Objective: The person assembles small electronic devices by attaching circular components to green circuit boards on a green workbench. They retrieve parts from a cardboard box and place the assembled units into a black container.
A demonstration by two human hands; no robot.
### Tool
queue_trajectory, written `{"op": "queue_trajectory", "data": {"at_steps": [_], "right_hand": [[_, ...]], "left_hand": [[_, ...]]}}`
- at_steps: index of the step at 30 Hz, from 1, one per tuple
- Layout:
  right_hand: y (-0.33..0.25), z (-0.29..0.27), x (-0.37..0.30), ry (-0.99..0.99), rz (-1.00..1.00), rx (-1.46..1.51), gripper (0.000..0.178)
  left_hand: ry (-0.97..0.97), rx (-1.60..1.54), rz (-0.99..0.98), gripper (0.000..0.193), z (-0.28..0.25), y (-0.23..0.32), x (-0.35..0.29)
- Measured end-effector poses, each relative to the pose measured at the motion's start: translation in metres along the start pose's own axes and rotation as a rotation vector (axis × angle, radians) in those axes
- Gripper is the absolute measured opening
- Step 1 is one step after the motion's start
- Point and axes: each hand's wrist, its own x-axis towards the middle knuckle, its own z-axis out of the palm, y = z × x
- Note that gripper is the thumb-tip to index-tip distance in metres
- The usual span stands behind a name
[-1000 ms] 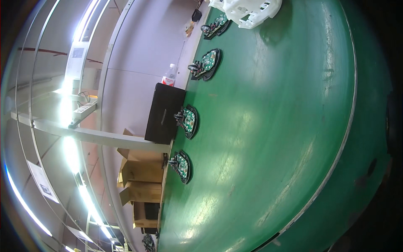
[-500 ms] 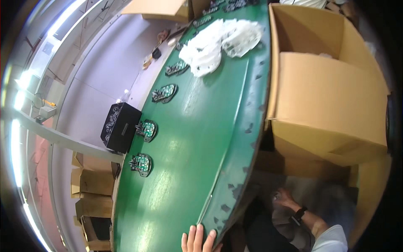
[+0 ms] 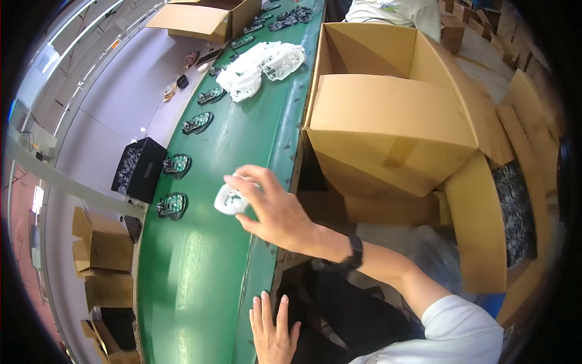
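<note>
My right hand [image 3: 280, 212], with a dark watch on the wrist, pinches a white plastic shell [image 3: 225, 204] above the green work surface [image 3: 200, 255]. At the surface's near edge my left hand [image 3: 273, 332] lies flat with its fingers stretched, holding nothing. Beyond the right hand, to the left, a row of black housings carries green circuit boards; the nearest board [image 3: 172, 206] and a second board [image 3: 177, 165] lie closest to the shell. Farther off is a heap of white plastic shells [image 3: 242, 82].
A large open cardboard box [image 3: 394, 112] stands on the right, with a carton of dark parts [image 3: 514, 212] beyond it. A black box [image 3: 140, 170] sits at the left edge, above several small cartons [image 3: 106, 249]. Another person's pale shirt [image 3: 394, 13] shows at the top.
My right hand has come up from low beside the box to over the green surface, now with a white shell in it. My left hand still rests at the edge; the view has shifted.
</note>
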Motion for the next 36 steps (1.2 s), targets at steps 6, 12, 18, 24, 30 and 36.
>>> {"op": "queue_trajectory", "data": {"at_steps": [6,12,18,24,30,36], "right_hand": [[-0.051,-0.042,-0.091,-0.160,0.061,-0.076,0.058],[-0.056,-0.122,-0.283,-0.538,0.588,-0.294,0.038],[-0.018,-0.175,-0.453,-1.174,1.051,-0.606,0.045],[0.016,-0.097,-0.252,-0.168,1.303,0.572,0.087],[-0.103,0.011,-0.124,-0.064,0.382,0.283,0.029],[-0.096,0.021,-0.076,-0.109,0.356,0.281,0.022]], "left_hand": [[-0.011,-0.062,0.020,0.052,-0.011,-0.016,-0.068],[0.067,-0.292,0.010,0.038,-0.005,-0.007,-0.110],[0.405,-0.128,-0.009,0.028,-0.009,-0.021,-0.171],[0.478,-0.160,-0.036,0.027,-0.018,-0.014,-0.179],[0.565,-0.202,-0.221,0.026,-0.020,-0.033,-0.222],[0.625,-0.229,-0.218,0.026,-0.019,-0.019,-0.220]]}}
